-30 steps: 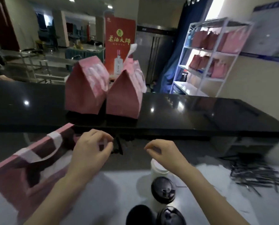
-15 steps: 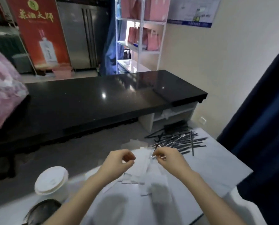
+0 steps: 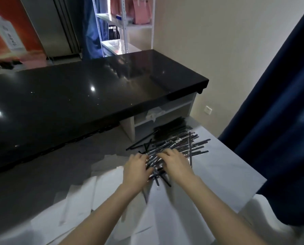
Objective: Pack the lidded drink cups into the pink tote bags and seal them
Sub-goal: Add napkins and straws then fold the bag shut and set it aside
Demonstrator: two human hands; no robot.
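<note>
Both my hands reach into a heap of black wrapped straws (image 3: 179,145) at the far right of the white table (image 3: 227,174). My left hand (image 3: 137,169) has its fingers bent down into the near end of the heap and seems to pinch a few straws. My right hand (image 3: 176,165) lies beside it, fingers spread flat over the straws. No drink cup and no open tote bag is in view. Pink tote bags (image 3: 141,12) show only on a white shelf rack (image 3: 126,32) at the back.
A long black counter (image 3: 94,96) runs behind the table, with white cubbyholes (image 3: 165,115) under its right end. Loose white paper sheets (image 3: 103,191) cover the table on the left. A dark blue curtain (image 3: 280,121) hangs close on the right.
My view swung right, away from the cups and the pink bags. Both hands moved forward from the paper sheets onto the straw heap.
</note>
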